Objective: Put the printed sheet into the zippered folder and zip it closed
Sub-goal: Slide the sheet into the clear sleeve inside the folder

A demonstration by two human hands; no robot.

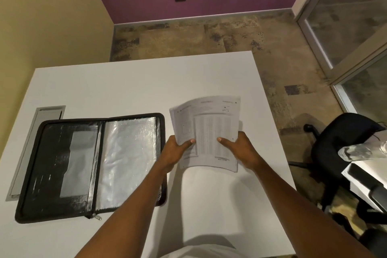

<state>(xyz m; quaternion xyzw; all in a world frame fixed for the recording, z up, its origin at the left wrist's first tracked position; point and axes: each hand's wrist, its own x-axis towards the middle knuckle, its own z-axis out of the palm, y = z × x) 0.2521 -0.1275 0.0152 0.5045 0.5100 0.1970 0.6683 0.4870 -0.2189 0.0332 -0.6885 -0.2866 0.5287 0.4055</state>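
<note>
A black zippered folder (69,165) lies open flat on the left half of the white table (125,81), with clear plastic sleeves on its right side and its zipper pull at the near edge. To its right, printed sheets (209,130) covered in fine tables are lifted above the table and bowed upward. My left hand (178,151) grips their near left edge, thumb on top. My right hand (240,151) grips the near right edge the same way. At least two sheets overlap, slightly fanned.
A grey cable hatch (39,142) is set into the table left of the folder. A black office chair (343,153) stands at the right, beside another desk (364,176) with a clear glass object (364,152) on it. Carpet lies beyond the table's far edge.
</note>
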